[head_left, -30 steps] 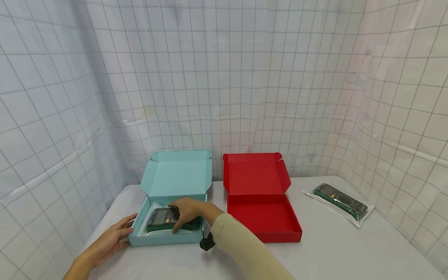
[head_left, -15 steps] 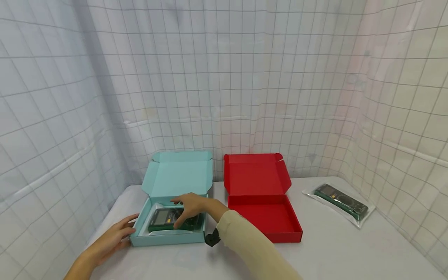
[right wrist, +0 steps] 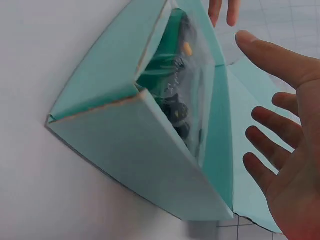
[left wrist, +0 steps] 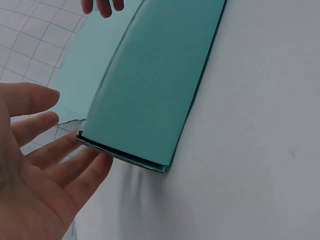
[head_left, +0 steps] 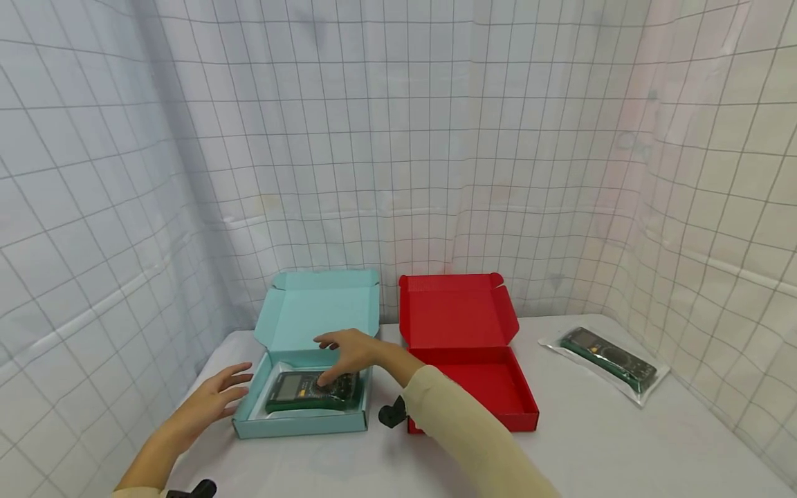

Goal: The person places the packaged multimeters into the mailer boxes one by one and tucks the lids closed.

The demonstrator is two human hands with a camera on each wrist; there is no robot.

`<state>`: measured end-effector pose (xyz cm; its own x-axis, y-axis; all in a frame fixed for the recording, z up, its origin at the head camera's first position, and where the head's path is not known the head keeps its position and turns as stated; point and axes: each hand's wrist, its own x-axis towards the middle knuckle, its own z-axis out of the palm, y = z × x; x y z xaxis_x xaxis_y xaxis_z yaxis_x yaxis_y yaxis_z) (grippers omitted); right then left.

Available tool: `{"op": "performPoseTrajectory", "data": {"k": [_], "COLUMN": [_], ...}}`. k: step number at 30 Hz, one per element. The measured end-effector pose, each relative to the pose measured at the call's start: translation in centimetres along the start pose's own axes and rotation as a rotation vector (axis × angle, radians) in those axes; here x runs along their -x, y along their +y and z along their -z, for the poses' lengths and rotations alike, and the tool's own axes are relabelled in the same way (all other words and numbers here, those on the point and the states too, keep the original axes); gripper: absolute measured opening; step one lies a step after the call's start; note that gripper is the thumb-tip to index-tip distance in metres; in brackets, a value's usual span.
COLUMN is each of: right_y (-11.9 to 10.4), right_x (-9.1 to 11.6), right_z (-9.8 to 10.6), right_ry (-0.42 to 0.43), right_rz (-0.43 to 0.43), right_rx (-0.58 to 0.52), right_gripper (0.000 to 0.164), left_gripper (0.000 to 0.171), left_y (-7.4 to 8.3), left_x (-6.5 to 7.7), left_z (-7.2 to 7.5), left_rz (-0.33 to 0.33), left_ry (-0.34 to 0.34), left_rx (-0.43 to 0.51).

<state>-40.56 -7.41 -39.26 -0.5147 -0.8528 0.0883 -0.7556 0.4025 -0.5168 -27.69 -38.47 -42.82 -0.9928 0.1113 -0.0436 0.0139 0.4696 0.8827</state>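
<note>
A green and black multimeter (head_left: pixel 289 395) in a clear plastic bag lies flat inside a light blue cardboard box (head_left: pixel 305 426), whose lid stands up at the back. Above the multimeter hovers my right hand (head_left: pixel 353 351), fingers spread and holding nothing; the right wrist view shows the hand (right wrist: pixel 295 135) apart from the bagged multimeter (right wrist: pixel 175 100). My left hand (head_left: pixel 208 403) is beside the box's left wall, fingers loosely extended. In the left wrist view, its lower fingertips (left wrist: pixel 102 165) are right at the corner of the blue box (left wrist: pixel 150 90).
To the right stands a red cardboard box (head_left: pixel 498 420) with its lid raised and nothing visible inside. A second bagged multimeter (head_left: pixel 610 360) lies on the white tabletop (head_left: pixel 623 443) at the far right. A gridded white curtain (head_left: pixel 429 138) encloses the back and sides.
My right hand has lifted off the multimeter and shifted up and right, leaving it in the box. The left hand has risen slightly along the box's left side.
</note>
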Motion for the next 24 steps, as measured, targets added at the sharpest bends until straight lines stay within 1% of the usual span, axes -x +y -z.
{"op": "performPoseTrajectory", "data": {"k": [3, 8, 14, 20, 24], "right_y": [0.5, 1.3, 2.2, 3.4, 4.1], "right_x": [0.3, 1.1, 2.3, 3.3, 3.8], "right_z": [0.7, 2.1, 3.7, 4.9, 5.7], "right_ry": [0.029, 0.072, 0.123, 0.193, 0.252], "right_rz": [-0.020, -0.043, -0.096, -0.113, -0.131], "right_rx": [-0.018, -0.056, -0.112, -0.127, -0.144], "right_gripper": [0.083, 0.084, 0.086, 0.083, 0.080], "left_gripper": [0.065, 0.065, 0.066, 0.071, 0.071], "left_y": [0.6, 1.6, 2.4, 3.2, 3.7], "left_x": [-0.5, -1.0, -1.7, -2.4, -3.4], "left_z": [0.2, 0.7, 1.3, 1.4, 1.5], "left_rz": [-0.034, -0.059, -0.102, -0.144, -0.140], "left_ry": [0.014, 0.063, 0.106, 0.145, 0.200], "left_rx": [-0.014, -0.036, -0.059, -0.039, -0.010]}}
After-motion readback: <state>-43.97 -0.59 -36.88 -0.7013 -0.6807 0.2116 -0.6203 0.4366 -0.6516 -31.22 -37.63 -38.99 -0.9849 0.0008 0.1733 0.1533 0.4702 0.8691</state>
